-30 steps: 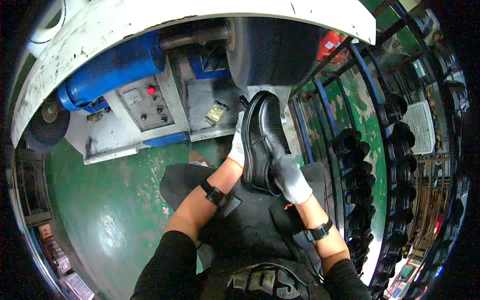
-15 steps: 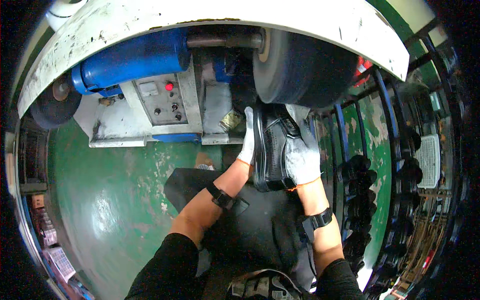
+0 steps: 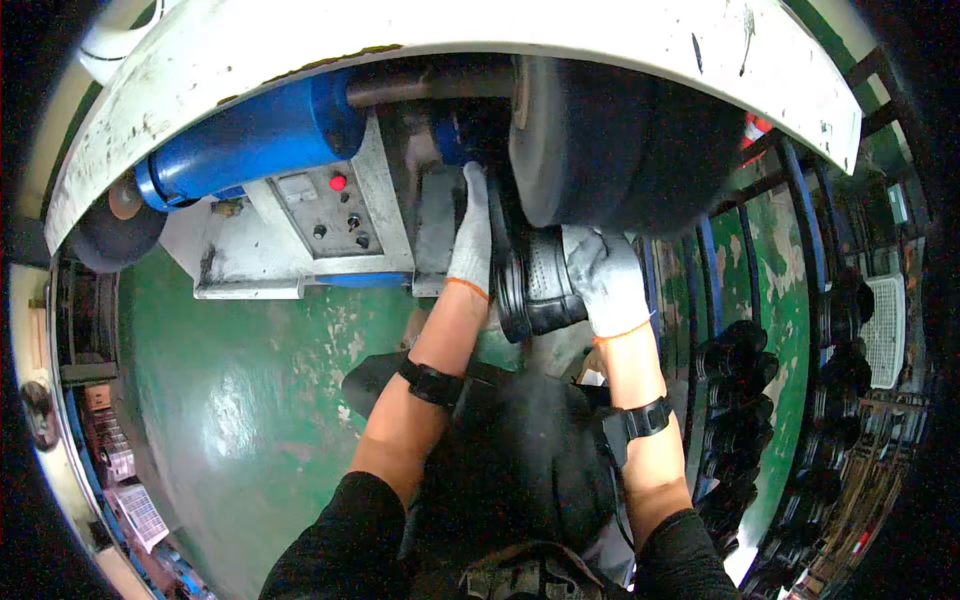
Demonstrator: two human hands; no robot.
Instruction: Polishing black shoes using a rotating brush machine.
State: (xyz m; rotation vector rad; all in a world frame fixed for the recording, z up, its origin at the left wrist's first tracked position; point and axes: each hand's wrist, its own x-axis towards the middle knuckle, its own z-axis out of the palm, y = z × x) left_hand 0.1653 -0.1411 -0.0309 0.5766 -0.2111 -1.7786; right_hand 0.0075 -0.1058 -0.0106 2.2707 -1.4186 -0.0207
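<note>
Between my two gloved hands is a black leather shoe [image 3: 545, 275], its heel end toward me and its far part beneath a large dark buffing wheel [image 3: 620, 140], whose surface looks smeared as if spinning. Along the sole side lies my left hand [image 3: 474, 225] in a whitish glove, thumb stretched forward and the other fingers hidden by the shoe. My right hand [image 3: 610, 280], in a smudged white glove, grips the upper from the right, its fingertips partly out of sight. Whether the shoe touches the wheel is hidden.
A white hood [image 3: 450, 30] arches over the machine. Left of the wheel are a shaft, a blue motor [image 3: 250, 130] and a control panel [image 3: 330, 215] with a red button. At right, racks hold several black shoes [image 3: 735, 370]; a white basket [image 3: 882, 330] stands beyond.
Both hands have pushed the shoe forward, farther under the wheel, so less of its upper shows. My left hand has shifted slightly left and forward, and the view has tilted a little.
</note>
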